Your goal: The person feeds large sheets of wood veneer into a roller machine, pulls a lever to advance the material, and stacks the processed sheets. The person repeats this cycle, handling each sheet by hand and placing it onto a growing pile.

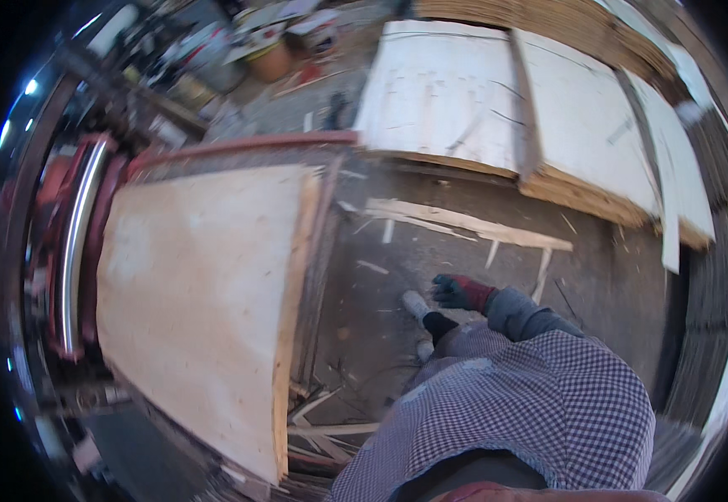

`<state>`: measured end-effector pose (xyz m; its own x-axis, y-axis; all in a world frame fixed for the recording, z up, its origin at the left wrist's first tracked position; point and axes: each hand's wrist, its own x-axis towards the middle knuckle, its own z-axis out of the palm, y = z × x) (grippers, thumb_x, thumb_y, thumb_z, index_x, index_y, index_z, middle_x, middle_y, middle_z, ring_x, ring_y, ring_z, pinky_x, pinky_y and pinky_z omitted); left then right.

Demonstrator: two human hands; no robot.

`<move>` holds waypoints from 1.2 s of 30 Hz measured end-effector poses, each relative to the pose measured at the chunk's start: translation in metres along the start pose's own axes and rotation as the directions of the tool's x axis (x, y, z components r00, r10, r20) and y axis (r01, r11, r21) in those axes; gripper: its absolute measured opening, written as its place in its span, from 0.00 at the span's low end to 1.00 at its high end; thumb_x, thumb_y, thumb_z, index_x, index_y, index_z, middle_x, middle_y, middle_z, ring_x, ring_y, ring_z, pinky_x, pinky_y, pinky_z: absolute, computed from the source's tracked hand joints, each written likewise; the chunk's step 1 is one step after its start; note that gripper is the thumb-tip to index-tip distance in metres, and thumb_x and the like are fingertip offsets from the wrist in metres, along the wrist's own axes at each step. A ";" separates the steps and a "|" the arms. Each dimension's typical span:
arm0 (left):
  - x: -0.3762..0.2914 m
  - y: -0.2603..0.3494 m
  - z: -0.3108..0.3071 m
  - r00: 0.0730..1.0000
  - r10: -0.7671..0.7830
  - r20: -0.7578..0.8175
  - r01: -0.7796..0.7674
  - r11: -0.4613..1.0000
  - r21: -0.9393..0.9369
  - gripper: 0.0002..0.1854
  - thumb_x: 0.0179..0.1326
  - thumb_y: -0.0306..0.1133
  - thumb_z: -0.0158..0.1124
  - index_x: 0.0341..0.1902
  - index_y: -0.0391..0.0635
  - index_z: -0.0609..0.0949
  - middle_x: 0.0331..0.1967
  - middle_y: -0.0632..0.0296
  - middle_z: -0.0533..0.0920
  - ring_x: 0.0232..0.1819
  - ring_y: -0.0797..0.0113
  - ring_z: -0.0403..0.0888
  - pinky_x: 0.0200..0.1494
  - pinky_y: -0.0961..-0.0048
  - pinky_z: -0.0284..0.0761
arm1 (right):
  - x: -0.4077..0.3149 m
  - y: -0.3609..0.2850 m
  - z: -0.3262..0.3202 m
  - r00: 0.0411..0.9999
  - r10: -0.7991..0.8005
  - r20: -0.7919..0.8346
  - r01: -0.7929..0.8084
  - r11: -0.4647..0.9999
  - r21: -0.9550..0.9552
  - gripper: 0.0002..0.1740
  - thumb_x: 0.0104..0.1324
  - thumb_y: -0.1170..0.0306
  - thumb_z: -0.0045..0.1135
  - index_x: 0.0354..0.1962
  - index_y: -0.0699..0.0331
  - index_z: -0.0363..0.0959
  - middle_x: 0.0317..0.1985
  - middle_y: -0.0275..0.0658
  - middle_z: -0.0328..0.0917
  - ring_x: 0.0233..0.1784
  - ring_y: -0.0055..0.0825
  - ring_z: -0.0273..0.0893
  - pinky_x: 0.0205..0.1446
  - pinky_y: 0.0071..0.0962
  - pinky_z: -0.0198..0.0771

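My right hand point(463, 292), in a red and dark green work glove, hangs over the floor beside my foot. Its fingers are loosely curled and a little apart, and nothing shows in them. My left hand is out of view. A checked smock point(514, 389) covers my body, and a grey sleeve point(521, 312) shows above the glove. To the left lies a stack of pale wood veneer sheets point(201, 288) with an uneven edge, apart from my hand. A long veneer offcut point(471, 223) lies on the floor beyond my hand.
Bundled white-topped veneer stacks point(439, 94) stand at the upper right. A shiny metal roller point(78, 251) in a red machine frame point(245, 145) borders the left stack. Wood strips point(332, 430) litter the floor near my feet. Buckets point(270, 61) and clutter stand at the back.
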<state>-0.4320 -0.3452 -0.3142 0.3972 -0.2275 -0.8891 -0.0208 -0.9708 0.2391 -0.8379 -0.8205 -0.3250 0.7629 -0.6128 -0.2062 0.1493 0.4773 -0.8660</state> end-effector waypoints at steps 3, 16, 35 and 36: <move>0.004 0.050 -0.007 0.985 0.058 0.162 -0.068 0.996 0.054 0.13 0.64 0.37 0.50 0.43 0.44 0.79 0.38 0.57 0.81 0.38 0.60 0.80 0.35 0.61 0.78 | -0.059 0.030 -0.072 0.985 -0.088 -0.147 0.160 0.774 0.612 0.16 0.67 0.60 0.51 0.49 0.57 0.70 0.44 0.36 0.77 0.46 0.32 0.75 0.55 0.39 0.71; 0.087 0.457 0.087 0.739 0.457 0.495 -0.319 0.885 -0.339 0.13 0.65 0.28 0.52 0.52 0.42 0.75 0.37 0.61 0.80 0.31 0.70 0.78 0.28 0.74 0.75 | -0.141 -0.041 -0.425 0.469 0.004 -0.883 -0.337 0.925 -0.175 0.16 0.65 0.62 0.49 0.47 0.60 0.67 0.50 0.47 0.73 0.55 0.40 0.71 0.62 0.42 0.64; -0.033 0.890 0.759 0.656 0.266 0.706 -0.124 0.961 -0.247 0.27 0.62 0.44 0.60 0.58 0.37 0.73 0.50 0.55 0.79 0.41 0.63 0.80 0.44 0.67 0.76 | -0.217 -0.169 -0.521 0.623 0.153 -0.767 -0.178 0.983 0.051 0.23 0.70 0.66 0.44 0.52 0.79 0.63 0.55 0.52 0.71 0.58 0.31 0.70 0.58 0.24 0.67; -0.044 0.897 0.775 0.603 0.316 0.733 -0.130 0.945 -0.300 0.26 0.62 0.43 0.60 0.57 0.36 0.73 0.49 0.55 0.79 0.41 0.63 0.80 0.46 0.67 0.76 | -0.225 -0.176 -0.521 0.607 0.200 -0.769 0.000 0.968 0.251 0.25 0.69 0.66 0.45 0.55 0.80 0.60 0.58 0.53 0.68 0.60 0.36 0.69 0.60 0.27 0.67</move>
<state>-1.1794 -1.2653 -0.3633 -0.4392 -0.4996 -0.7467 0.2041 -0.8649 0.4586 -1.3637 -1.0945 -0.3632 0.0095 -0.7612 -0.6485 0.3023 0.6203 -0.7238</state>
